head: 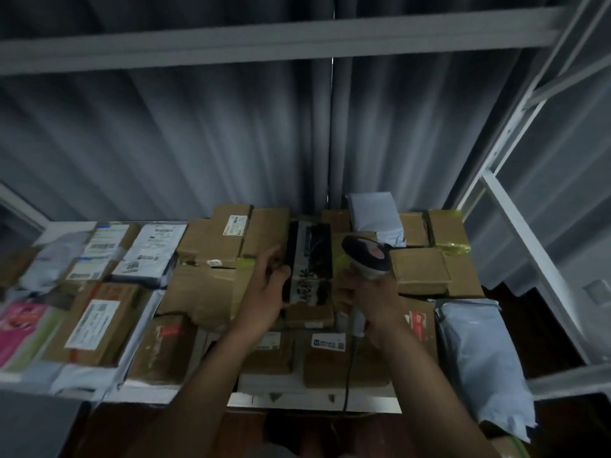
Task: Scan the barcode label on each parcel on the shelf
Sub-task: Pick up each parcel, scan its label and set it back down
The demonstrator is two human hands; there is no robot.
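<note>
Scanning in hand: left hand [269, 287] grips the dark-edged parcel [309, 259] on the shelf [297, 399]; right hand [370, 297] grips the scanner [367, 256]; next, I judge, aim at its barcode.

The dark parcel [309, 262] lies between the left hand [269, 292] and the right hand [370, 299], touching the left. Cardboard boxes [211, 259] lie left of the left hand; a padded bag [476, 355] right of the right.
</note>
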